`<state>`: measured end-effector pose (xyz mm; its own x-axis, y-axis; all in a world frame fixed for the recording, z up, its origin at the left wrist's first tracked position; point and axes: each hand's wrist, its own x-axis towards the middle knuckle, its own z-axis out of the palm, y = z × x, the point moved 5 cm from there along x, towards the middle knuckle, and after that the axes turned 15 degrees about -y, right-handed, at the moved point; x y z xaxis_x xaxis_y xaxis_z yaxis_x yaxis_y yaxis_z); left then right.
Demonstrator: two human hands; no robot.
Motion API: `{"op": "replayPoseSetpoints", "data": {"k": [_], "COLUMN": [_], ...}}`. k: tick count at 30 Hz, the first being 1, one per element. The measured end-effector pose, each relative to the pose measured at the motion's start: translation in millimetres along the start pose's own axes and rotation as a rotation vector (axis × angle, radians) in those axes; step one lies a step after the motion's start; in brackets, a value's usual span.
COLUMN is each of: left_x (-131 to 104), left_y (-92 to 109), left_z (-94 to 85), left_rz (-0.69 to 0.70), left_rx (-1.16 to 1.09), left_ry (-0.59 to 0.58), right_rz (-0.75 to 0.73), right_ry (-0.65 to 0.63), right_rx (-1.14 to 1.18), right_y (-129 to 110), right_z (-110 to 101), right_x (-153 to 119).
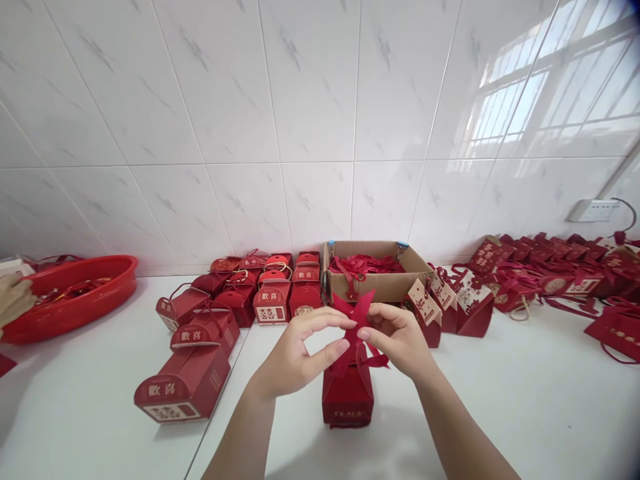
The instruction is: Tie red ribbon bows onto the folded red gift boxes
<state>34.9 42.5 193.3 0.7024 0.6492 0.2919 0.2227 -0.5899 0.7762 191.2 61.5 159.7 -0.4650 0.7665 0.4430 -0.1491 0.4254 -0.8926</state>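
A small dark red box [347, 397] stands upright on the white table in front of me. On its top is a bright red ribbon bow [361, 308], with loops standing up and a loose end hanging to the right. My left hand [305, 347] is at the left side of the bow, thumb and fingers apart, fingertips close to the ribbon. At the bow's right side, my right hand [397, 333] pinches the ribbon between thumb and curled fingers.
A cardboard box [375, 288] of red ribbons stands by the wall. Red gift boxes [185, 380] are at left, patterned boxes [470, 310] at right, with many more beyond. Far left, a person's gloved hand [15, 300] reaches over a red basin [75, 323].
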Motion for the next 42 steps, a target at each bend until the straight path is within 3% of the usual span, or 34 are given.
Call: {"op": "replayPoseSetpoints", "data": {"k": [6,9,13,19,22,27,30,35,38,42], "left_x": [0,-2,0,7,8,9,7,-2,-8,-8], "left_y": [-3,-13,-27,-37,-37,-37,-38,-30,-26,-30], "left_z": [2.1,5.0,11.6,6.0,3.2,5.8,4.9,-7.9,-14.5,-16.5], "left_rz": [-0.077,-0.179,-0.319,-0.297,-0.256,-0.236,-0.258,-0.255,-0.254,-0.297], "left_rx": [0.043,-0.05,-0.165,-0.326,-0.431,-0.536,-0.489,-0.21,-0.192,-0.202], "left_ry": [-0.079,-0.082,-0.096,0.018,0.056,0.024,0.044,0.178,0.254,0.257], "right_rz": [0.057,0.075,-0.006,-0.17,-0.207,-0.258,-0.247,-0.249,-0.207,-0.153], "right_ry": [0.032,0.068,0.051,-0.123,-0.14,-0.135,-0.149,-0.222,-0.254,-0.233], "right_rx": [-0.05,-0.005,-0.089,-0.447,-0.575,-0.629,-0.64,-0.681,-0.656,-0.617], "right_y": [3,6,4,-7,-6,-3,-2,-6,-7,-5], "right_z": [-2,-6,-12,-16,-14,-8,-8,-17,-26,-30], "right_x": [1,1,1,-3,-4,-2,-1,-4,-7,-10]}}
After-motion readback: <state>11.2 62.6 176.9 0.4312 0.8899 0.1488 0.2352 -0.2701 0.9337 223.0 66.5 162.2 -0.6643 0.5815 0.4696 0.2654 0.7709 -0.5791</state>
